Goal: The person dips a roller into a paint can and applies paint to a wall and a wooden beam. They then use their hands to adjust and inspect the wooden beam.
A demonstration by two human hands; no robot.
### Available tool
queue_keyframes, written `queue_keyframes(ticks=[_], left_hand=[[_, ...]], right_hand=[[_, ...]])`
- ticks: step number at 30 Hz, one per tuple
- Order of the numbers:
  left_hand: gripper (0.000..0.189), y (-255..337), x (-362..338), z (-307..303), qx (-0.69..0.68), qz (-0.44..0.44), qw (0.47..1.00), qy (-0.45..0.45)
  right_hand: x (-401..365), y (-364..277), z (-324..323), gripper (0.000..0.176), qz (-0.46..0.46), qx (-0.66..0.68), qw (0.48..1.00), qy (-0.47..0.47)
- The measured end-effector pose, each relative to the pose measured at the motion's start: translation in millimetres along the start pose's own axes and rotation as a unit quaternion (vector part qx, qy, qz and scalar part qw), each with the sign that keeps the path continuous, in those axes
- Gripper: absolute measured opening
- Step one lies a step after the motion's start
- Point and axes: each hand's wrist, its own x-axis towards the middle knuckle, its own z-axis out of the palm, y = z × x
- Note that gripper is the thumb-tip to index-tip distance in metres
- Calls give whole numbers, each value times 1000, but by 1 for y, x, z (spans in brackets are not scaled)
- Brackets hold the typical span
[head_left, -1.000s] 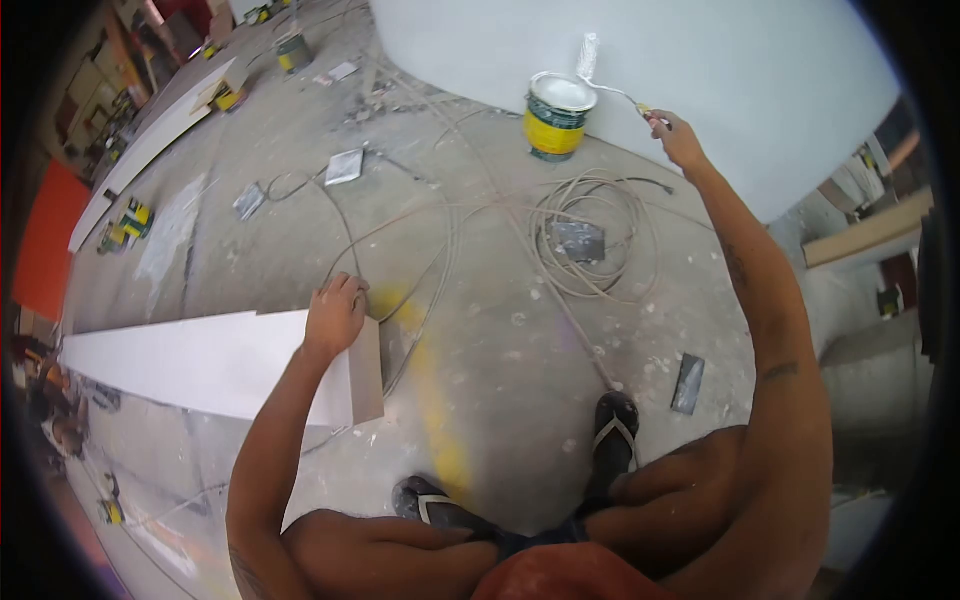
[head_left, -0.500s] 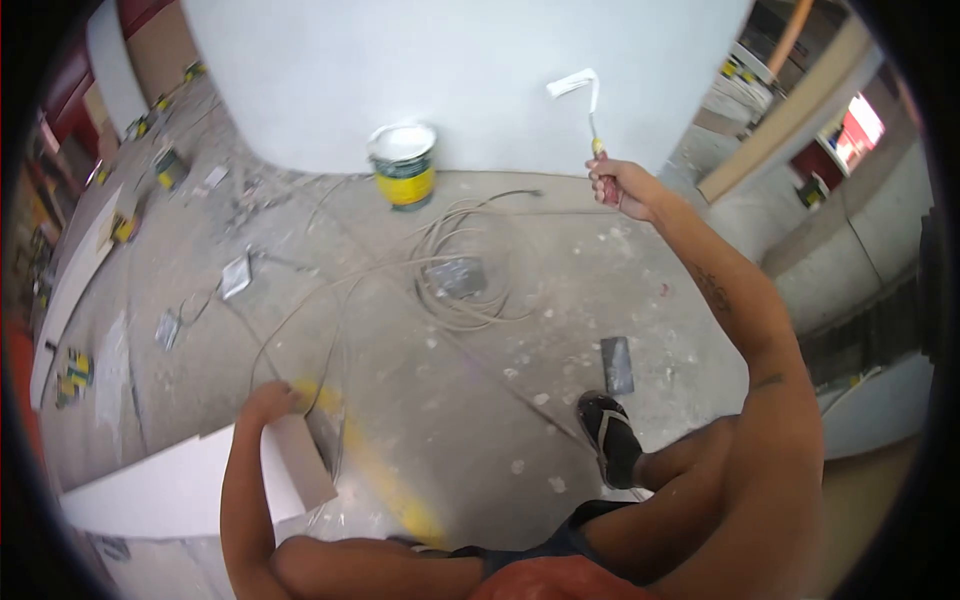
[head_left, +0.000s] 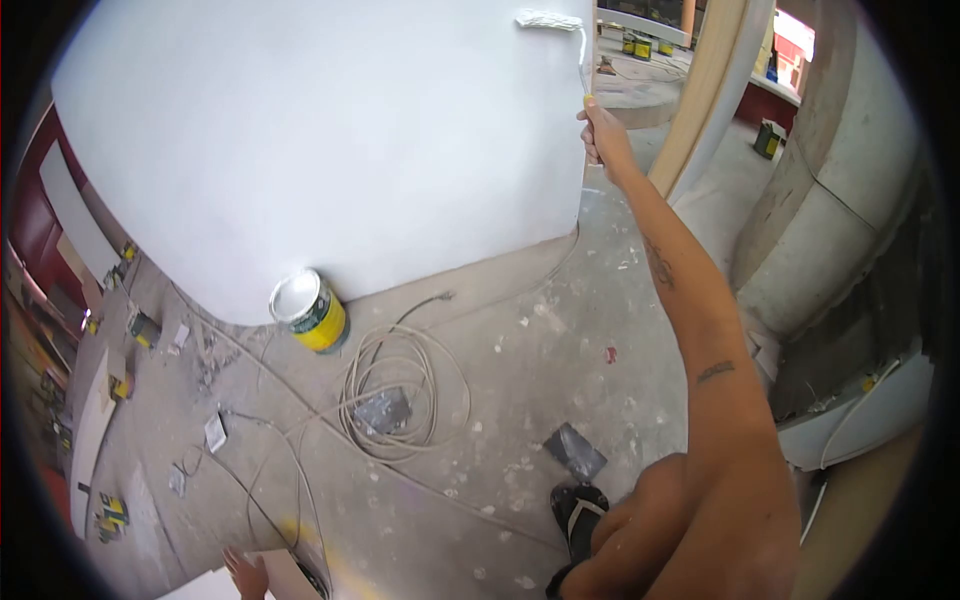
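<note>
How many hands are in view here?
2. The right hand grips a paint roller held high against the white wall. The left hand rests on a white board at the picture's bottom edge, partly cut off.

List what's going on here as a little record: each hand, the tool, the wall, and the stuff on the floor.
Right hand: raised, grip closed on the paint roller handle
Roller head: against the white wall, near its upper right corner
Left hand: low, at a white board; grip unclear
Floor: open paint bucket by the wall, coiled cable, paint spots
Foot: in a sandal
</note>
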Motion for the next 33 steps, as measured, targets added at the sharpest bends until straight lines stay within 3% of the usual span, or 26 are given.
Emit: queue_keyframes(ticks=[1, 2, 3, 5, 7, 9, 10, 13, 16, 17, 18, 20, 23, 25, 28, 30, 31, 32, 33], left_hand=[[67, 10, 14, -19, 5, 4, 1000, 8], [90, 16, 24, -40, 15, -32, 976, -216], [119, 18, 32, -54, 25, -67, 899, -431], [117, 15, 36, -65, 21, -66, 889, -453], [121, 16, 46, -57, 56, -41, 863, -501], [102, 21, 38, -51, 97, -33, 901, -422], [102, 29, 43, -48, 88, -35, 905, -414], [101, 56, 61, -36, 53, -40, 917, -392], [100, 86, 72, -28, 23, -34, 923, -382], [100, 94, 75, -27, 15, -32, 924, -380], [100, 104, 78, -30, 9, -28, 926, -377], [99, 119, 91, -26, -6, -22, 929, -369], [98, 138, 103, -26, -28, -21, 934, -356], [97, 144, 105, -22, -41, -24, 936, -349], [96, 145, 100, -22, -54, -26, 937, -344], [96, 137, 95, -30, -58, -34, 939, -337], [95, 131, 91, -30, -58, -37, 940, -335], [95, 124, 88, -35, -54, -38, 940, -335], [95, 117, 85, -39, -48, -38, 940, -335]], right_hand=[[9, 12, -9, 49, 0, 7, 1000, 7], [11, 28, -15, 52, 12, -91, 995, 28], [10, 53, -21, 54, 28, -190, 980, 47], [-3, 160, -44, 57, -51, -331, 937, 99], [-17, 242, -67, 57, -44, -301, 950, 68], [-37, 225, -61, 57, 5, -277, 957, 80], [-39, 203, -55, 58, 38, -238, 967, 76], [-3, 141, -34, 58, -10, -173, 981, 84], [82, 46, -29, 57, -151, -222, 957, 107], [100, -11, -22, 57, -105, -199, 970, 95], [156, -29, -23, 56, -146, -201, 962, 114], [143, -162, -9, 56, -116, -138, 982, 58], [190, -259, -8, 55, -135, -78, 987, 28], [209, -294, -10, 54, -94, -43, 994, 24], [216, -267, -21, 60, -146, -129, 980, 43], [243, -184, -34, 65, -303, -254, 907, 147], [210, -150, -38, 66, -241, -311, 910, 130], [197, -89, -47, 61, -290, -283, 903, 140], [170, -38, -55, 55, -210, -291, 922, 147]])
